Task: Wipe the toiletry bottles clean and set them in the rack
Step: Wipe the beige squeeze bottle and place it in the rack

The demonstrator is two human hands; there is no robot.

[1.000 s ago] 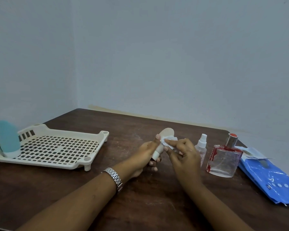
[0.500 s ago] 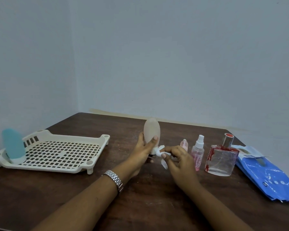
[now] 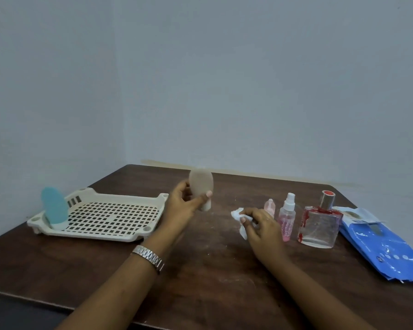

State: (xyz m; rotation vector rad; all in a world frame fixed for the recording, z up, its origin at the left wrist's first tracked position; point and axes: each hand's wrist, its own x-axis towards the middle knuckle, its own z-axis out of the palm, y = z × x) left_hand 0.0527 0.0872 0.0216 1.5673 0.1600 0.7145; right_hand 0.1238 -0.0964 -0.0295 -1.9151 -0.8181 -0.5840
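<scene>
Table [image 3: 200, 270]: dark wood, set in a room corner, carries everything below
Rack [image 3: 126, 198]: cream plastic grid tray at the left of the table; one teal bottle [image 3: 54, 208] stands cap-down at its left end
Wipes pack [image 3: 386, 248]: blue, lying flat at the far right
Left hand [image 3: 184, 206]: fingers and thumb curled round the beige bottle [image 3: 200, 184], held upright above the table, cap down, just beside the rack's right end
Right hand [image 3: 260, 225]: pinches a crumpled white wipe [image 3: 236, 214] low over the table
Perfume bottle [image 3: 318, 225]: clear glass with red trim, unwiped by its place
Pink spray bottle [image 3: 287, 219] and a small pink bottle [image 3: 270, 207]: standing just beside the perfume bottle
Change: half a second ago the wipe was at the beige bottle's cap; now the hands are apart and the bottle is nearer the rack
Reading: wiping of this bottle looks finished, placing comes next; three bottles remain
</scene>
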